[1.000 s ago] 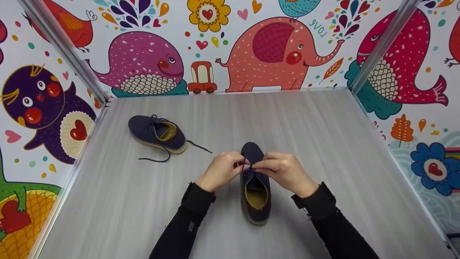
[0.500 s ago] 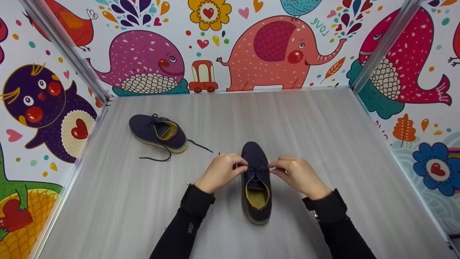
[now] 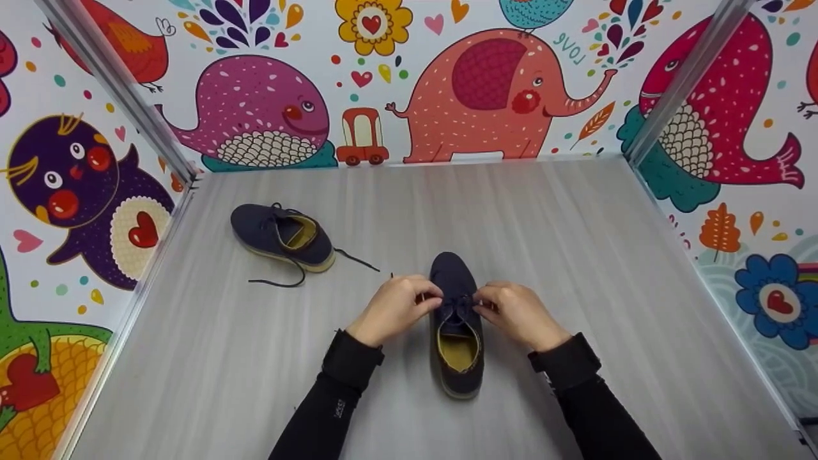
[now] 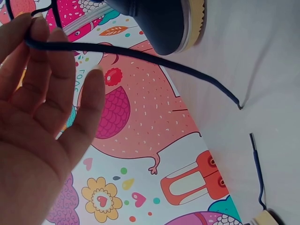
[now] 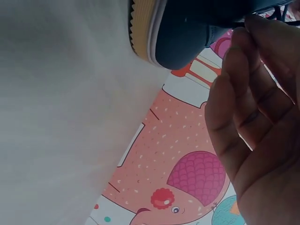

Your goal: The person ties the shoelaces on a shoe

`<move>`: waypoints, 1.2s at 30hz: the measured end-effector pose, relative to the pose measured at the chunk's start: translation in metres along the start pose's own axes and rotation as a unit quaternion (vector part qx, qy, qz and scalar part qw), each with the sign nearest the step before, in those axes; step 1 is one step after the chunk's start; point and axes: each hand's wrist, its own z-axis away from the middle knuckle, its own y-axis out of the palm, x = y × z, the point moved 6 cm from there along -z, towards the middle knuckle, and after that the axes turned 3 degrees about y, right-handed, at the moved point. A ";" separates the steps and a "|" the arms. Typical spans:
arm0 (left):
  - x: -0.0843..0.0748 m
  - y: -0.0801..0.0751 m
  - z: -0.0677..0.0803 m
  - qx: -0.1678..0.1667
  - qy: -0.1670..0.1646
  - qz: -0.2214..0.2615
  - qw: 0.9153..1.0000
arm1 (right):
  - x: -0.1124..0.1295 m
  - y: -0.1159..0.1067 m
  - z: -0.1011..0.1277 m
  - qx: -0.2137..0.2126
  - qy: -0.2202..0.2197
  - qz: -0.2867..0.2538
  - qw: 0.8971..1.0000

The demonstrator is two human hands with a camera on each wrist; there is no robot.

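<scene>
A navy lace-up shoe (image 3: 454, 275) with a yellowish insole lies toe-away on the grey floor between my hands. At its left side my left hand (image 3: 395, 308) pinches a dark shoelace (image 4: 140, 55) between thumb and fingertips. The lace's free end trails out past the fingers in the left wrist view. On the opposite side my right hand (image 3: 523, 314) pinches lace close to the tied part over the shoe's tongue. In the right wrist view the right fingertips (image 5: 239, 44) are beside the shoe's upper, the lace partly hidden behind them.
A matching navy shoe (image 3: 255, 230) lies toward the left, its laces loose and spread on the grey board (image 3: 358, 211). White panels with cartoon animals, such as an elephant (image 3: 479, 121), enclose the back and sides. Metal posts (image 3: 684, 83) stand at the corners.
From the shoe's middle, my right hand drew out to the right, then came back a little toward the shoe. A knot with loops now shows at the lacing. The left hand barely moved.
</scene>
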 end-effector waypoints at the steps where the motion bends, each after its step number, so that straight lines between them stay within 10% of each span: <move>1: 0.000 0.000 0.000 0.000 0.000 0.001 1.000 | -0.002 -0.001 0.001 0.001 0.003 -0.002 1.000; 19: 0.008 0.002 0.008 0.000 -0.006 -0.001 1.000 | -0.087 -0.055 0.057 0.012 0.202 0.080 0.976; 28: 0.009 0.011 0.008 0.029 -0.023 0.011 0.999 | -0.020 -0.014 0.021 0.006 0.070 0.005 0.997; 36: 0.010 0.008 0.008 0.021 -0.027 0.019 0.999 | 0.002 0.001 0.010 -0.006 0.041 0.014 0.999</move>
